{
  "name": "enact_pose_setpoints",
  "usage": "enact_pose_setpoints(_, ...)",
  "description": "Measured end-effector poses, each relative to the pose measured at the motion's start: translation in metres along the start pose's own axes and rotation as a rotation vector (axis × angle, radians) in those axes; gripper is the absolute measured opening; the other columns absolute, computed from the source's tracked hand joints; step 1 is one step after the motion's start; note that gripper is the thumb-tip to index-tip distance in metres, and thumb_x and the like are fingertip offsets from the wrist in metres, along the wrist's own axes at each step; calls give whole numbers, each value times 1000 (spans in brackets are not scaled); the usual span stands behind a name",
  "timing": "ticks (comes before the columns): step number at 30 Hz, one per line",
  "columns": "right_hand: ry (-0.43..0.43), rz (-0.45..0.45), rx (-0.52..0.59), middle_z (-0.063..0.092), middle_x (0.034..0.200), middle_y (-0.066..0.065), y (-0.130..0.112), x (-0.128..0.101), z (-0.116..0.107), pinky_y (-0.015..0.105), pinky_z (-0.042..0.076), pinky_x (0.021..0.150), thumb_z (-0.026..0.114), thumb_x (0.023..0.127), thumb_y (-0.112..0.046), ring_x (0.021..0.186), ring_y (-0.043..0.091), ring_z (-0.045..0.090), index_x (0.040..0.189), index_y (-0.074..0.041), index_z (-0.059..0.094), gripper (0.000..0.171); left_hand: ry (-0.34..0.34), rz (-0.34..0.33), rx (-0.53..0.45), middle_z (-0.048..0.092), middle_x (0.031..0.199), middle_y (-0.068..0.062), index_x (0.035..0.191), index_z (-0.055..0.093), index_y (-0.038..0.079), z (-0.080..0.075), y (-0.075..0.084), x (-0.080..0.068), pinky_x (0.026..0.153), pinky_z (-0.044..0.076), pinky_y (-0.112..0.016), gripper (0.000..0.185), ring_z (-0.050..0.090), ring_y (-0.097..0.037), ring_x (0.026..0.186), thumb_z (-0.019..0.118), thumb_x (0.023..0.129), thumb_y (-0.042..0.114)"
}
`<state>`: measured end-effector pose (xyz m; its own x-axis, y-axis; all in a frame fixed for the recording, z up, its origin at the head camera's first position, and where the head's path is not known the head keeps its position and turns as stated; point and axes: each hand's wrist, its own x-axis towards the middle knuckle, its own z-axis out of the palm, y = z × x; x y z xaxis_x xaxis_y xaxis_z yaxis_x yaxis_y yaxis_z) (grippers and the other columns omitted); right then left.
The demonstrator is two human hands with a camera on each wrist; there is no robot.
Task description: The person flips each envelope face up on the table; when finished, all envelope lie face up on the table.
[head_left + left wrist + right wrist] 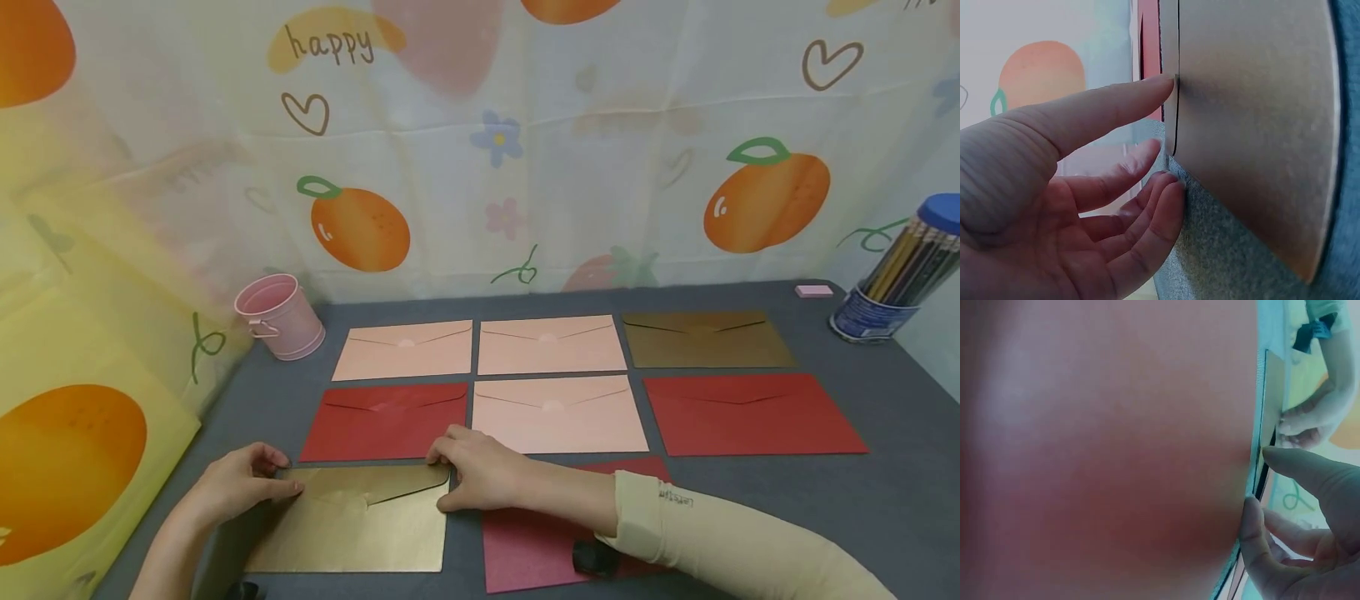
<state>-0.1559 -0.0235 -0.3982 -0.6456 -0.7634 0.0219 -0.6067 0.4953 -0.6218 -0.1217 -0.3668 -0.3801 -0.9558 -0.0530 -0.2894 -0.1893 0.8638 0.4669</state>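
A gold envelope (352, 529) lies flap side up at the front of the table. My left hand (232, 487) is at its upper left corner, the thumb tip resting on the paper and the other fingers loosely bent beside the edge. In the left wrist view the thumb touches the flap of the gold envelope (1254, 112). At the upper right corner is my right hand (487, 471), its thumb against the right edge and its fingertips by the top edge. A red envelope (525, 550) lies partly hidden beneath my right forearm.
Behind are pink envelopes (551, 346), a red envelope (386, 421), another red envelope (750, 417) and a darker gold envelope (708, 342), in rows. A pink bucket (281, 321) stands at the back left. At the back right are a pencil holder (873, 317) and a pink eraser (813, 291).
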Motion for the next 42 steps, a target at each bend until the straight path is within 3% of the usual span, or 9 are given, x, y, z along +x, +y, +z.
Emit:
enact_pose_setpoints(4, -7, 13, 117, 57, 104, 0, 6, -8, -7, 16, 44, 72, 80, 80, -17, 69, -1, 50, 117, -5, 64, 43, 52, 31, 19, 66, 96, -7, 102, 63, 2, 2, 6, -2, 70, 47, -35, 48, 60, -22, 86, 82, 76, 38)
enact_pose_setpoints(7, 14, 27, 226, 60, 107, 3, 12, -20, -15, 18, 47, 73, 78, 83, -16, 76, 2, 55, 120, -6, 63, 42, 162, 105, 33, 66, 96, -9, 103, 64, 0, 8, 20, -6, 67, 49, -36, 46, 62, -24, 85, 80, 80, 36)
enact_pose_setpoints(12, 76, 49, 381, 60, 119, 5, 21, -47, -33, 25, 51, 82, 72, 89, -20, 100, 18, 60, 125, -8, 60, 40, 353, 266, -66, 64, 107, -13, 109, 67, 3, 27, 62, -14, 76, 55, -44, 36, 65, -30, 95, 75, 87, 30)
enact_pose_setpoints(18, 190, 54, 356, 55, 133, -2, 35, -89, -54, 32, 50, 93, 69, 92, -31, 119, 24, 55, 132, -21, 54, 44, 391, 497, -212, 65, 113, 3, 116, 66, 19, 56, 117, -25, 79, 56, -43, 30, 64, -19, 103, 74, 88, 27)
enact_pose_setpoints(21, 238, 59, 259, 52, 136, -8, 43, -113, -61, 36, 51, 92, 68, 92, -37, 120, 22, 56, 135, -28, 52, 47, 355, 647, -214, 62, 120, 9, 125, 61, 25, 73, 140, -30, 78, 55, -39, 38, 60, -15, 109, 74, 89, 26)
enact_pose_setpoints(24, 261, 68, 156, 50, 137, -12, 50, -135, -66, 41, 51, 92, 67, 91, -43, 119, 21, 56, 137, -33, 49, 50, 263, 745, -181, 57, 129, 13, 134, 54, 27, 88, 157, -34, 80, 55, -34, 48, 56, -12, 116, 72, 90, 32)
enact_pose_setpoints(31, 235, 46, 13, 52, 134, -11, 62, -172, -70, 40, 49, 94, 64, 91, -48, 121, 15, 52, 140, -28, 47, 56, 79, 785, 36, 44, 145, 10, 147, 41, 27, 111, 176, -46, 100, 46, -41, 65, 44, -10, 131, 59, 91, 56)
enact_pose_setpoints(36, 165, 54, -14, 44, 142, -11, 69, -192, -69, 36, 47, 95, 65, 91, -48, 125, 11, 45, 144, -27, 44, 61, -46, 890, 155, 37, 152, 0, 151, 35, 18, 120, 176, -45, 104, 42, -41, 75, 37, -17, 137, 54, 92, 60)
enact_pose_setpoints(42, 69, 54, -140, 32, 154, -5, 74, -210, -67, 42, 49, 94, 62, 89, -56, 133, 16, 39, 149, -32, 37, 69, -198, 926, 332, 26, 158, -5, 155, 27, 18, 130, 174, -44, 109, 34, -45, 86, 26, -26, 144, 45, 89, 71)
